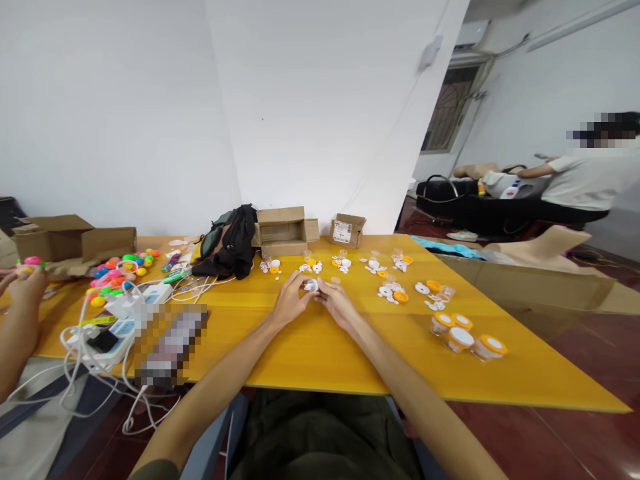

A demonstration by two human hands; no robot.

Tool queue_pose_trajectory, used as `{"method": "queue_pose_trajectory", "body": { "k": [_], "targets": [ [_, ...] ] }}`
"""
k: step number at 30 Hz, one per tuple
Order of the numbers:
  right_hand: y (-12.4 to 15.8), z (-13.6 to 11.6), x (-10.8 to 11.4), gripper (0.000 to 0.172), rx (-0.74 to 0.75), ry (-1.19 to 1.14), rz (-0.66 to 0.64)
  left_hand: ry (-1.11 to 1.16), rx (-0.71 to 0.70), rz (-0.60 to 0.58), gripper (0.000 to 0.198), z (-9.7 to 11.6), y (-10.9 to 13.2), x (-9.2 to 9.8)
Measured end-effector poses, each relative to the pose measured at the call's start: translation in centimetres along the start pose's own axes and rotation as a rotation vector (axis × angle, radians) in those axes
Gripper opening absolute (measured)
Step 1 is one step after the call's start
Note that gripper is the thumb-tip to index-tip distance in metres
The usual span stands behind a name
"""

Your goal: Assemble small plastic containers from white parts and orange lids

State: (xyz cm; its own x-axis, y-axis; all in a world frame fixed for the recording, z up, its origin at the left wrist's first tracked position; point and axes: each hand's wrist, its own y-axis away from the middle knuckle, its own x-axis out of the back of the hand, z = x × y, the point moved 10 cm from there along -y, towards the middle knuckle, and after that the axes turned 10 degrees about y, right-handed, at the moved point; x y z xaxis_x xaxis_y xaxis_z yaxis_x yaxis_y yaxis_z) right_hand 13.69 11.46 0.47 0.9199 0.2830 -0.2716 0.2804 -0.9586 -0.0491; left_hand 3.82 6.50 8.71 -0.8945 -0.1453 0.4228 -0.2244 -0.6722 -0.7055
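Note:
Both of my hands meet over the middle of the table around a small white plastic part point(311, 286). My left hand point(291, 300) grips it from the left, fingers bent around it. From the other side, the fingers of my right hand point(338, 300) are closed on the same part; its finer details are too small to make out. Just beyond lie small groups of white pieces with orange rings and clear cups, such as the white pieces point(345, 265). On the right stand several clear jars with orange-and-white lids, among them a jar point(489, 347).
A power strip point(120, 330) with tangled white cables and a blurred phone point(173, 347) lie left. Behind are colourful balls point(123, 270), a black bag point(227, 241) and open cardboard boxes point(283, 231). Another person's hand point(23, 283) is at far left; a seated person point(585, 177) is right.

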Motion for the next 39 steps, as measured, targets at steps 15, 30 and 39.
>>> {"method": "queue_pose_trajectory", "body": {
  "k": [15, 30, 39],
  "targets": [
    [-0.1, -1.0, 0.3, 0.031, 0.108, -0.032, 0.018, 0.046, -0.023, 0.020, 0.030, -0.1, 0.0, 0.1],
    [-0.2, -1.3, 0.6, 0.036, 0.148, 0.076, 0.057, 0.220, 0.000, 0.056, 0.021, -1.1, -0.2, 0.5],
    [0.0, -1.4, 1.2, 0.033, 0.178, 0.064, 0.155, 0.220, 0.022, 0.095, 0.020, -1.4, -0.2, 0.7]
  ]
}}
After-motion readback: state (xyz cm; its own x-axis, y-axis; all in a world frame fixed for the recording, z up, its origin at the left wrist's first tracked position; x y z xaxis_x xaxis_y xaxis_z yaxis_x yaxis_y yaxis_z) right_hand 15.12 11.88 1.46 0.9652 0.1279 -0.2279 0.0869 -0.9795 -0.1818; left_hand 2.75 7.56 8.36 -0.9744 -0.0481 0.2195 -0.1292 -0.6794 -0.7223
